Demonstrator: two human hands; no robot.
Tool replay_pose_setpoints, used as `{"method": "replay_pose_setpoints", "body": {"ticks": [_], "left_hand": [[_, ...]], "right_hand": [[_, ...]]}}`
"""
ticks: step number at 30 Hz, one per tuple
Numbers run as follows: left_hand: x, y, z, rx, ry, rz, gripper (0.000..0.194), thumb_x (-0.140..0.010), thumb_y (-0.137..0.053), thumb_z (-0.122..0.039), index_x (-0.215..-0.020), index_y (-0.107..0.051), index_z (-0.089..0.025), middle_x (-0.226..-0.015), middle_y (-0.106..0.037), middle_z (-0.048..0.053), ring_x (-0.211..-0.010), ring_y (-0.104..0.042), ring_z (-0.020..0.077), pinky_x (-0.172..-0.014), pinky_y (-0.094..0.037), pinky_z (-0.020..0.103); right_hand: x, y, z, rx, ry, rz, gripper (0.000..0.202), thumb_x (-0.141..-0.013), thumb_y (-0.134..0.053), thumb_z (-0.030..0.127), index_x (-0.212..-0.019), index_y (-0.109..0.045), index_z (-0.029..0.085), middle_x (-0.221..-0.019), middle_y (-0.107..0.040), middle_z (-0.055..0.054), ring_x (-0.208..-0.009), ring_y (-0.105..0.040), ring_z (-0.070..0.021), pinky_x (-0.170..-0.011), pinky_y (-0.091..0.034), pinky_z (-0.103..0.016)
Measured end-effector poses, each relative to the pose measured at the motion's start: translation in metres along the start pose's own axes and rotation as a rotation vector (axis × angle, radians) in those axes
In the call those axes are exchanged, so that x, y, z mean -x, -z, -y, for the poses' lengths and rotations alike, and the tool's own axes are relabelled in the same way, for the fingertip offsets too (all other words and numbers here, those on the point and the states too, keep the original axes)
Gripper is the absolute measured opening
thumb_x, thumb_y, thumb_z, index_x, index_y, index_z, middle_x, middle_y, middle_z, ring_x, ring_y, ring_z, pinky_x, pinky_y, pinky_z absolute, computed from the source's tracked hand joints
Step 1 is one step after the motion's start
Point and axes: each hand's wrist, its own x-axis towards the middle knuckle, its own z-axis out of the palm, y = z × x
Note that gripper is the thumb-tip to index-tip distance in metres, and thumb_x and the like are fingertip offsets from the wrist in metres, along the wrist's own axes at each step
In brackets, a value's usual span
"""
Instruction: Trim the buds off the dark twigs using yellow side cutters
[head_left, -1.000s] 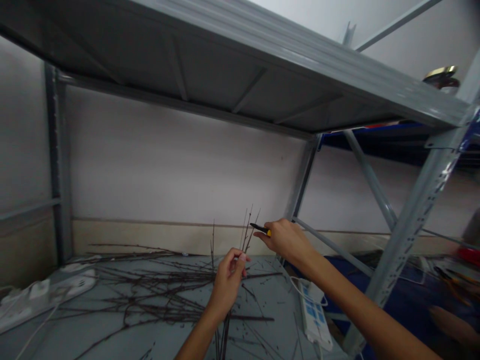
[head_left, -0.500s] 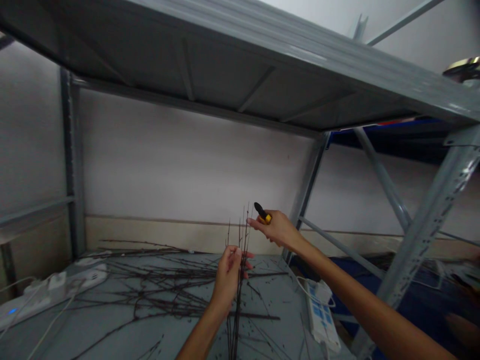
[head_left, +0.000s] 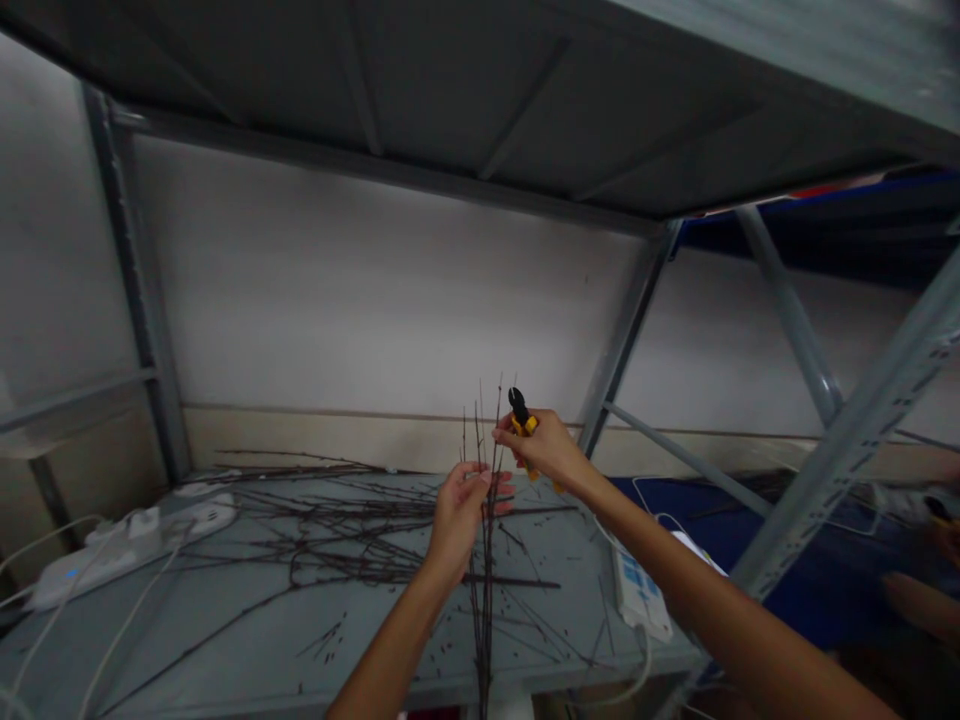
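My left hand (head_left: 459, 520) is closed around a small bunch of thin dark twigs (head_left: 484, 625), which stand nearly upright with their tips above my fingers. To the right, my right hand (head_left: 553, 445) grips diagonal cutters (head_left: 518, 404) with black jaws and yellow handles. The jaws point up and look slightly parted, beside the twig tips. My right thumb and forefinger are at one twig; whether they pinch it I cannot tell. Behind my left hand, more dark branches (head_left: 352, 532) lie spread across the grey shelf (head_left: 225, 640).
A white power strip (head_left: 56, 582) with cables lies at the left, another power strip (head_left: 642, 602) at the right. An upper shelf (head_left: 450, 80) hangs overhead, and a metal post (head_left: 847, 460) stands at right. Another person's hand (head_left: 919, 600) shows blurred at the far right.
The view has tipped downward, showing the shelf's front edge. My right hand has closed in on the twig tips, and the cutters have turned so their jaws show more clearly.
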Motion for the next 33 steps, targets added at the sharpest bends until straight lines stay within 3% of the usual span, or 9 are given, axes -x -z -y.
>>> {"method": "replay_pose_setpoints", "body": {"ticks": [5,7,11,13,20,33], "left_hand": [[-0.004,0.006,0.004,-0.012,-0.005,-0.059,0.039,-0.079,-0.077,-0.049,-0.095,-0.068,-0.015,-0.108,-0.076,0.017,-0.097,-0.073,0.0283,-0.076,-0.060,0.037],[-0.007,0.010,0.008,-0.030,-0.011,-0.081,0.039,-0.078,-0.079,-0.049,-0.096,-0.071,-0.015,-0.108,-0.076,0.017,-0.094,-0.074,0.0274,-0.073,-0.059,0.034],[-0.009,0.013,0.016,-0.062,-0.023,-0.105,0.037,-0.077,-0.080,-0.047,-0.096,-0.074,-0.016,-0.104,-0.077,0.015,-0.092,-0.073,0.0252,-0.070,-0.054,0.028],[-0.009,0.013,0.019,-0.068,-0.027,-0.109,0.035,-0.077,-0.080,-0.046,-0.095,-0.076,-0.016,-0.104,-0.077,0.013,-0.093,-0.072,0.0243,-0.070,-0.052,0.027],[-0.009,0.008,0.021,-0.059,-0.026,-0.129,0.030,-0.074,-0.083,-0.042,-0.090,-0.079,-0.016,-0.104,-0.076,0.012,-0.090,-0.068,0.0215,-0.067,-0.047,0.025],[-0.007,0.005,0.015,-0.067,-0.039,-0.138,0.030,-0.071,-0.085,-0.042,-0.085,-0.080,-0.015,-0.093,-0.076,0.010,-0.079,-0.064,0.0186,-0.063,-0.046,0.025]], "right_hand": [[0.002,0.004,-0.009,0.192,0.049,-0.081,0.035,-0.080,-0.070,0.052,-0.081,-0.069,0.017,-0.071,-0.071,-0.007,-0.067,-0.068,-0.0217,-0.062,-0.048,-0.029],[0.009,0.006,-0.010,0.366,0.095,-0.090,0.042,-0.081,-0.067,0.060,-0.081,-0.069,0.018,-0.077,-0.073,-0.010,-0.077,-0.070,-0.0263,-0.068,-0.047,-0.031],[0.027,0.008,-0.012,0.832,0.176,-0.025,0.056,-0.088,-0.053,0.071,-0.095,-0.069,0.018,-0.087,-0.075,-0.013,-0.082,-0.072,-0.0290,-0.067,-0.046,-0.032],[0.035,0.008,-0.015,0.928,0.197,0.007,0.060,-0.088,-0.050,0.073,-0.098,-0.068,0.017,-0.090,-0.075,-0.013,-0.083,-0.072,-0.0291,-0.066,-0.047,-0.032],[0.045,0.007,-0.022,1.019,0.234,0.076,0.061,-0.092,-0.043,0.073,-0.100,-0.067,0.017,-0.096,-0.074,-0.014,-0.089,-0.072,-0.0294,-0.070,-0.050,-0.034],[0.040,0.004,-0.024,1.012,0.199,0.127,0.058,-0.092,-0.048,0.070,-0.100,-0.071,0.017,-0.096,-0.073,-0.014,-0.090,-0.072,-0.0297,-0.073,-0.051,-0.034]]}}
